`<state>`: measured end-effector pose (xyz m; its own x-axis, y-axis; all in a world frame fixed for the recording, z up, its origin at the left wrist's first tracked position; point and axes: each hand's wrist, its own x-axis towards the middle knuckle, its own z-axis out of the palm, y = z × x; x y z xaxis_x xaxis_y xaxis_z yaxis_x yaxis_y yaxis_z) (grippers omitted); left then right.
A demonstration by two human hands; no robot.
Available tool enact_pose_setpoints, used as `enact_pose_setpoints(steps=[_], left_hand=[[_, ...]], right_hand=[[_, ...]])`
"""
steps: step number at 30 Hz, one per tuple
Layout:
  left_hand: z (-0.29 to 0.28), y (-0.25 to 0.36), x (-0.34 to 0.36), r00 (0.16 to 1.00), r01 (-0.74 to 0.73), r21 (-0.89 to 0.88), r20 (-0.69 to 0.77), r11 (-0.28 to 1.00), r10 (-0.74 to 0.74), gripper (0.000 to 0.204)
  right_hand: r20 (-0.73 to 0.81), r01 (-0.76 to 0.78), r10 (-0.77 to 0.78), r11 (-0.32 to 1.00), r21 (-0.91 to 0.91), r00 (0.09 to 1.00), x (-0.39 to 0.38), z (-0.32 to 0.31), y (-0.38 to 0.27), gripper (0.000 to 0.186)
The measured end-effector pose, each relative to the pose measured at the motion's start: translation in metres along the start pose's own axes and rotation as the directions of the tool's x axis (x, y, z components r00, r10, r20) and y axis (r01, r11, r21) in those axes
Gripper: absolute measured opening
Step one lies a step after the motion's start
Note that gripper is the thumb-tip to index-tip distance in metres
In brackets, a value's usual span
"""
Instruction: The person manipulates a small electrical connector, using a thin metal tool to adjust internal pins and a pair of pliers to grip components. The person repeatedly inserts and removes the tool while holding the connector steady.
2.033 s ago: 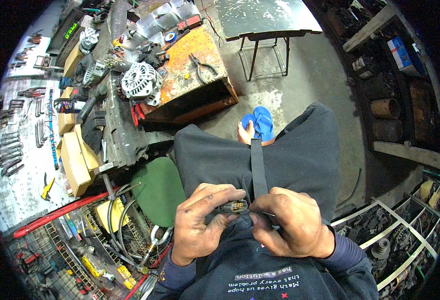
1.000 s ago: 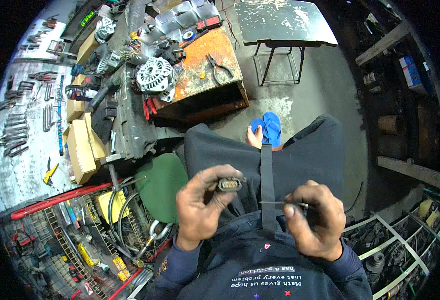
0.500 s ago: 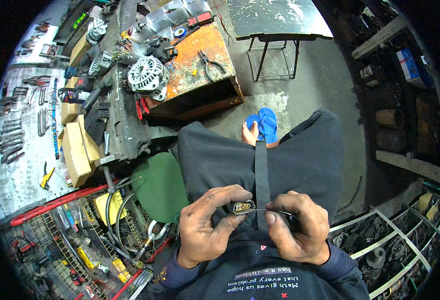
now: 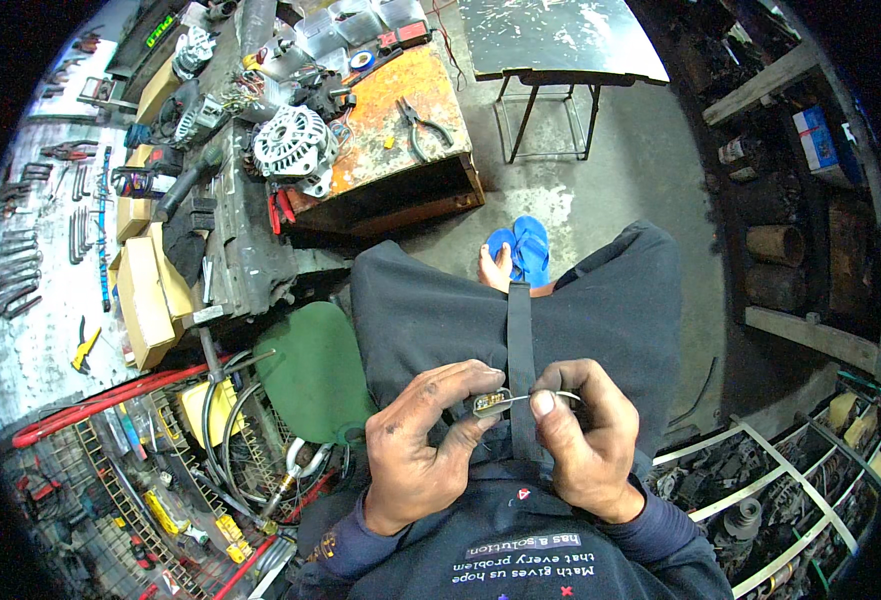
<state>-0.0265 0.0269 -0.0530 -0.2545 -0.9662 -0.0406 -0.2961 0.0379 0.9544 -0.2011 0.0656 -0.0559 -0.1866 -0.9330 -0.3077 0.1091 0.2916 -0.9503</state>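
Observation:
Over my lap, my left hand (image 4: 420,445) pinches a small dark electrical connector (image 4: 491,403) between thumb and fingers. Brass-coloured metal shows in its open face. My right hand (image 4: 590,435) is closed on a thin metal rod (image 4: 566,397), held between thumb and forefinger. The rod's fine tip runs left to the connector's edge; whether it enters the connector I cannot tell. Both hands are close together, with the black strap (image 4: 519,340) hanging behind them.
Ahead stands a worn wooden bench (image 4: 390,110) with pliers (image 4: 423,130) and an alternator (image 4: 295,145). A green stool seat (image 4: 312,375) is at my left, beside a wire rack of tools (image 4: 125,500). To the right are a metal-framed bin of parts (image 4: 770,470) and shelves (image 4: 810,340).
The connector has tilted, its right end now higher. My right hand has shifted slightly, and the rod now slants up to the right, showing more beyond the thumb. The whole view has shifted a little.

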Motion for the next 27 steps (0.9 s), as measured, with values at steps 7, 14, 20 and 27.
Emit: enact_pose_setpoints(steps=[7,14,20,27], left_hand=[[0.006,-0.009,-0.001,0.998,0.042,-0.019,-0.036,0.999,-0.043,0.034],[0.008,-0.021,0.0,0.999,0.038,-0.047,-0.008,0.998,-0.038,0.027],[0.017,-0.026,0.003,0.983,0.184,-0.124,0.016,0.975,-0.184,0.029],[0.017,-0.024,-0.003,0.973,0.228,-0.257,0.019,0.939,-0.231,0.036]], right_hand=[[0.023,-0.211,0.212,0.946,0.247,0.977,0.001,0.004,0.008,0.015],[0.061,-0.293,0.288,0.915,0.278,0.956,0.008,0.006,0.011,0.015],[0.148,-0.407,0.393,0.741,0.534,0.908,0.015,0.011,0.031,0.015],[-0.084,-0.108,0.116,0.989,0.097,0.99,0.003,0.005,0.017,0.01]])
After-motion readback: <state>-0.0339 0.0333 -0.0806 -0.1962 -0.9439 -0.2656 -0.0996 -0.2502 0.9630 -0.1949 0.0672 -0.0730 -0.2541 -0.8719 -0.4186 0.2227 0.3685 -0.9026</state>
